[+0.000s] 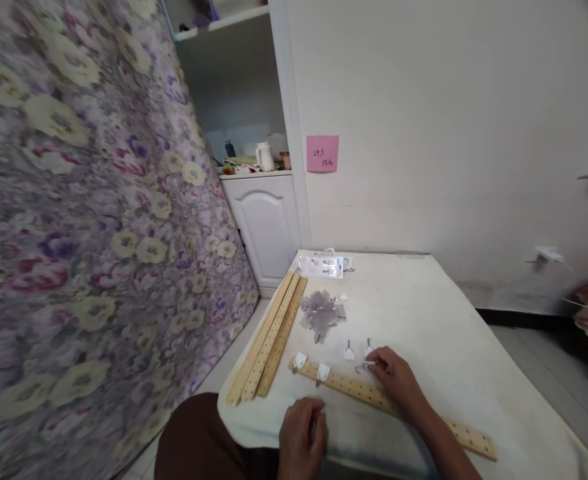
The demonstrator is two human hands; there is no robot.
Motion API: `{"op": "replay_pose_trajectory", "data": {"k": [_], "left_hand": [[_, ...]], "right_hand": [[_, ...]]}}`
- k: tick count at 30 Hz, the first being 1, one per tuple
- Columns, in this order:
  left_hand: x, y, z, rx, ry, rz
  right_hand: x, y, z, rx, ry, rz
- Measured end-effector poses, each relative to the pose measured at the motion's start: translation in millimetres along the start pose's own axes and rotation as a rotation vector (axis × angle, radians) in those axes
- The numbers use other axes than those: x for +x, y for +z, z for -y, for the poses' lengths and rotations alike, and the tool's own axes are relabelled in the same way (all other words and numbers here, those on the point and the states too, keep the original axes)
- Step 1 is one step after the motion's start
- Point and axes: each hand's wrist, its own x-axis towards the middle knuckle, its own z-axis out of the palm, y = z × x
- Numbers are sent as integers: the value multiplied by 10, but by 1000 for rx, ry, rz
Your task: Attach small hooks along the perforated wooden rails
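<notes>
Right hand (pixel 391 379) reaches over the table (pixel 424 300) right of the middle of its near edge, fingertips pinched narrow on a white-backed hook (pixel 370 363), its metal end pointing left; whether it is lifted off the cloth, cannot tell. Left hand (pixel 301 433) low at the near edge, fingers loosely curled; anything inside the curl is hidden. Just below the pinch, and partly under the right forearm, a perforated strip (pixel 357 388) slants from left of the middle toward the near right corner. Two mounted hooks (pixel 323 372) sit by its left end, white plates on the wood, metal toward the near edge. My judgement on handling: pinch the plate by its rim, metal end free so it does not snag the cloth; match the facing of the pair on the strip; left palm on the strip's left end would check any skid, and a raised forearm would avoid nudging it. Just beyond the right fingertips, two loose hooks (pixel 349 351) lie side by side. Farther out: a heap of translucent packets (pixel 323 313), three wooden strips (pixel 267 340) along the left edge, clear packaging (pixel 319 267) at the far left corner.
</notes>
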Motion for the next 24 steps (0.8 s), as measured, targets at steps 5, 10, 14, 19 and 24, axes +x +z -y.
{"op": "replay_pose_trajectory", "data": {"k": [5, 10, 14, 19, 24], "left_hand": [[-34, 102, -153, -88, 6, 86], [7, 157, -291, -113, -3, 162], [23, 185, -303, -98, -32, 165], [45, 194, -317, -86, -58, 165], [42, 199, -318, -85, -42, 147]], "right_hand": [[-24, -43, 89, 113, -50, 47], [-36, -16, 170, 230, -68, 133], [-39, 22, 202, 272, -70, 212], [-52, 51, 331, 131, -152, 235], [-56, 124, 375, 128, -55, 231]]}}
